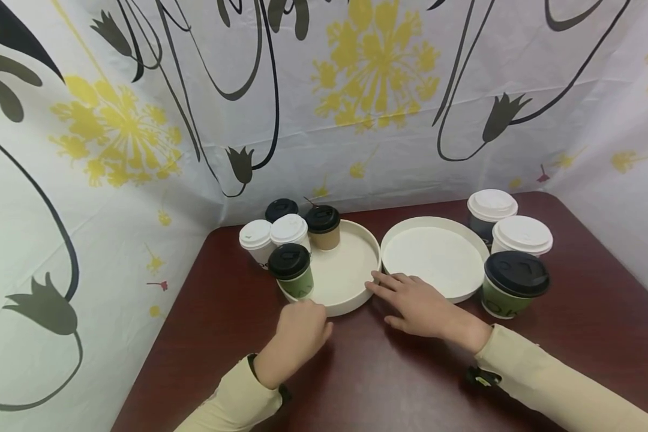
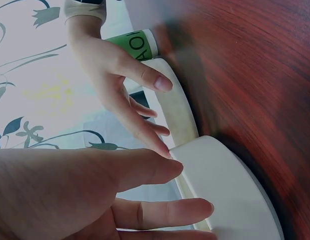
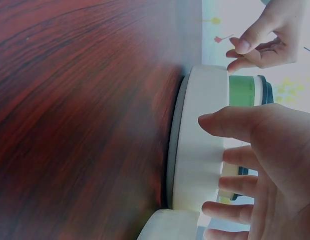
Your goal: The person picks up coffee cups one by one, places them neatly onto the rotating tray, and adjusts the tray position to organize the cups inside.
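My left hand [image 1: 300, 329] is at the front rim of the left round white tray [image 1: 351, 303], its fingers loosely bent; whether they touch the rim cannot be told. Just beyond it stands a green paper cup [image 1: 297, 282] with a black lid, at the tray's left front. A brown cup [image 1: 326, 239] with a black lid stands in the back of that tray. My right hand [image 1: 418, 303] reaches toward where the two trays meet, fingers spread and fingertips at the left tray's right rim. The right round tray [image 1: 432, 258] lies beside it with a bare bottom.
Two white-lidded cups [image 1: 257, 240] and a black-lidded cup [image 1: 281, 209] cluster at the left tray's left side. On the right stand two larger white-lidded cups [image 1: 521, 234] and a green black-lidded cup [image 1: 513, 288]. A patterned cloth [image 1: 302, 120] hangs behind the dark red table [image 1: 372, 384].
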Motion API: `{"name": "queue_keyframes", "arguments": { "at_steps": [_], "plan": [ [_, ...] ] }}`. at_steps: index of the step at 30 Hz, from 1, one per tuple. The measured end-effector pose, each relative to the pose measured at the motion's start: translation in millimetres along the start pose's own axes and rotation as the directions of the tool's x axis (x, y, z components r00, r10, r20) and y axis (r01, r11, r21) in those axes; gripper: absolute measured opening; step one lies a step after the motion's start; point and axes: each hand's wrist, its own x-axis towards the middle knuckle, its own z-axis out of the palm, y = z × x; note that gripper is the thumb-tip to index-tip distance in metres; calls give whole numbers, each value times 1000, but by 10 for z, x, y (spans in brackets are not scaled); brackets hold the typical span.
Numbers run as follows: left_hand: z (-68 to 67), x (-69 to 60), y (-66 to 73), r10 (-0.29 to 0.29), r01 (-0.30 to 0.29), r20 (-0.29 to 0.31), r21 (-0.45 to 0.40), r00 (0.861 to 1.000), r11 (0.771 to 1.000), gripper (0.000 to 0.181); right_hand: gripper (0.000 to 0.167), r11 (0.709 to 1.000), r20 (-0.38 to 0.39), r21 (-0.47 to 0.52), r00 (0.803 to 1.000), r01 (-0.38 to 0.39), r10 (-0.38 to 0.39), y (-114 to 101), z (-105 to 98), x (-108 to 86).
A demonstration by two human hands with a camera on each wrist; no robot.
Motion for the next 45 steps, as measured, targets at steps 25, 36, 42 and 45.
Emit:
{"name": "queue_keyframes", "arguments": {
  "at_steps": [25, 36, 42, 45],
  "plan": [
    [44, 43, -279, -61, 63, 39, -55, 997, 996, 29, 71, 1000, -14, -7, 1000, 1, -1, 59, -4, 10],
    [30, 72, -344, -48, 54, 80, -74, 996, 996, 28, 70, 1000, 5, -3, 1000, -2, 2, 42, -21, 16],
    [24, 75, -380, -60, 71, 105, -100, 993, 992, 27, 71, 1000, 7, 8, 1000, -8, 7, 41, -5, 11],
    [35, 77, -404, -81, 93, 122, -96, 989, 991, 26, 71, 1000, 3, 5, 1000, -6, 6, 45, 1, 9]
  ]
}}
